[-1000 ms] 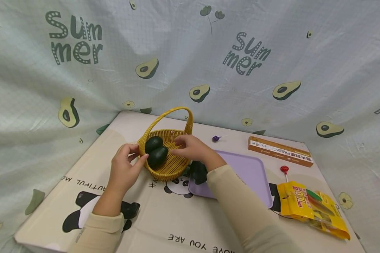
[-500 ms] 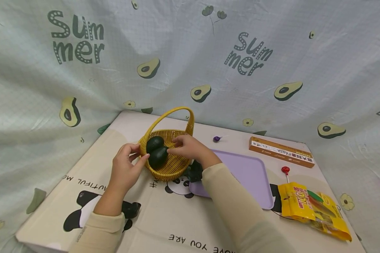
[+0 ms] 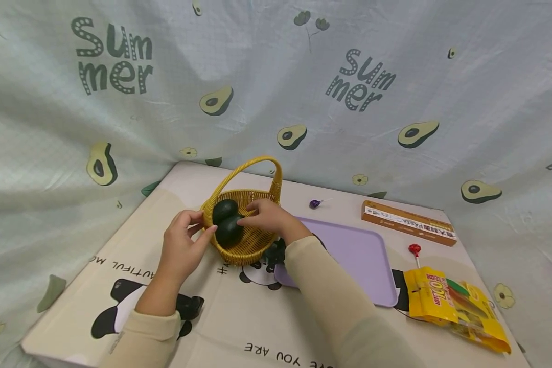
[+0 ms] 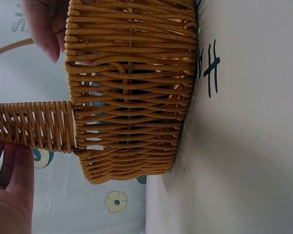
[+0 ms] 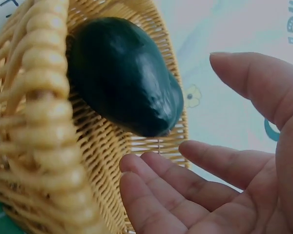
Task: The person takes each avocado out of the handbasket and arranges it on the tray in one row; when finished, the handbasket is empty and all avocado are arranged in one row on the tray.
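A yellow wicker basket [image 3: 250,243] with an arched handle stands on the panda-print mat and holds two dark green avocados, one further back [image 3: 224,209] and one nearer [image 3: 228,231]. My left hand [image 3: 198,225] grips the basket's left rim by the base of the handle, thumb on the near side and fingers on the far side. The left wrist view shows the basket wall [image 4: 132,87] with that thumb [image 4: 41,24] at the rim. My right hand [image 3: 248,219] reaches into the basket with relaxed fingers, fingertips at the avocados. In the right wrist view its palm is open beside an avocado [image 5: 122,73].
A purple tray [image 3: 359,255] lies right of the basket. Behind it sit a purple lollipop [image 3: 314,204] and an orange pasta box [image 3: 407,222]. A red lollipop [image 3: 413,249] and a yellow snack bag [image 3: 451,301] lie at the right. Avocado-print cloth hangs close behind.
My right hand has slid left across the basket toward the avocados. The left hand and the basket have stayed in place.
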The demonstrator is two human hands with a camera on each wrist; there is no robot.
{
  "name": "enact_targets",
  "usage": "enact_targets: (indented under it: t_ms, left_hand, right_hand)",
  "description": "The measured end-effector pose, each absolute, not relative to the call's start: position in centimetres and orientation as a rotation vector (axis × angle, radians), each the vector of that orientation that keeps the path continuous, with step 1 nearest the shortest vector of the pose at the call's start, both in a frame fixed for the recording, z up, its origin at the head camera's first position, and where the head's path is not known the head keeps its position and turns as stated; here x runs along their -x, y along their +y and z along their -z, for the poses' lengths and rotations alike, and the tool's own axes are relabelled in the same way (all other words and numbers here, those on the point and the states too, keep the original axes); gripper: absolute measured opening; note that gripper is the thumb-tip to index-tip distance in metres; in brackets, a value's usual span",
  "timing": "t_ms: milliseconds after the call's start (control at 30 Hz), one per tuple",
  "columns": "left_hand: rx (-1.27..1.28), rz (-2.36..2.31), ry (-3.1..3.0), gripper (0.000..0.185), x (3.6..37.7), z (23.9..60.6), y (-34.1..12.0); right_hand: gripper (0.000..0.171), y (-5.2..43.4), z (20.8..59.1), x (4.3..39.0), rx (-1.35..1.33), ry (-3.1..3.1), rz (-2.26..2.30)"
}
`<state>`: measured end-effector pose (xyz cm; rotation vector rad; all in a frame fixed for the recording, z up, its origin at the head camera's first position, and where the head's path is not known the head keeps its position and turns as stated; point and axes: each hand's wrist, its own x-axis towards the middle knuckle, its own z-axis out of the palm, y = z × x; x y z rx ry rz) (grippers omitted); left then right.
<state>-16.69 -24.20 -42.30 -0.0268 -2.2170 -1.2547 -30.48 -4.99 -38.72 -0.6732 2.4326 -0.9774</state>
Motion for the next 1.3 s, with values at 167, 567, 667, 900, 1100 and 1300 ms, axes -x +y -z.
enact_targets:
  t_ms: [167,567,667,900,1100,1300]
  left_hand:
    - [0.020,1.242,-2.230,0.034,16.6,42.2,-24.1]
    - [0.027,1.245,-2.227,0.033,16.6,42.0,-24.1]
    - [0.015,1.247,-2.228,0.033,16.6,42.1,-24.1]
    - [0.017,1.255,-2.214,0.033,16.6,42.2,-24.1]
    - [0.024,1.261,-2.200,0.031,16.7,42.4,-24.2]
    - [0.021,1.261,-2.207,0.031,16.8,42.3,-24.1]
  right_hand:
    - [0.069,-5.6,38.7,30.2,0.622,2.462,0.975]
    - [0.066,-6.9,39.1,30.3,0.547,2.510,0.891]
    - [0.059,-7.2,39.2,30.4,0.518,2.502,0.861]
    - [0.062,-7.9,39.4,30.2,0.425,2.494,0.857]
    - [0.075,-8.8,39.9,30.1,0.366,2.469,0.898]
    - [0.083,-9.5,40.4,30.2,0.290,2.471,0.939]
